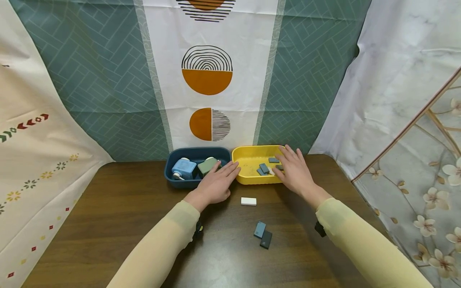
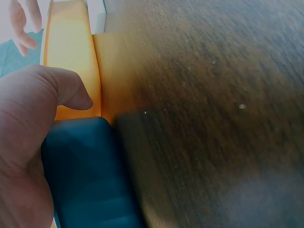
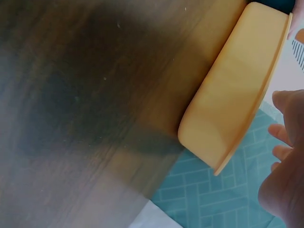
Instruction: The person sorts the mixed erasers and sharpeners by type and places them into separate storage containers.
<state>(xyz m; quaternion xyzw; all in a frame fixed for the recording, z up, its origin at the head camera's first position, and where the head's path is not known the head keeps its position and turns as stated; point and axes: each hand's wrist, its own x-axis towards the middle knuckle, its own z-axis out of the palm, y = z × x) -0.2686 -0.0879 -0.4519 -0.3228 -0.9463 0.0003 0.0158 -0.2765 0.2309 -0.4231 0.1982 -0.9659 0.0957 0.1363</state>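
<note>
My left hand (image 1: 216, 186) reaches over the right end of a dark blue bin (image 1: 176, 184), its fingers extended toward the near left corner of a yellow bin (image 1: 248, 150). In the left wrist view its thumb overlaps the yellow bin's side, just above the blue bin's end. Over the yellow bin's right end, my right hand (image 1: 296, 170) spreads its fingers, palm down, holding nothing. Small blue-grey rectangular blocks (image 1: 264, 168) and a white piece (image 1: 271, 171) lie inside the yellow bin. The right wrist view shows the hand beside that bin's rim.
A light blue container (image 1: 184, 168) and a green one (image 1: 207, 165) sit in the blue bin. On the wooden table (image 1: 119, 216) lie a white block (image 1: 248, 201), a blue-grey block (image 1: 259, 229) and a black block (image 1: 266, 240). A patterned curtain (image 1: 306, 80) hangs behind.
</note>
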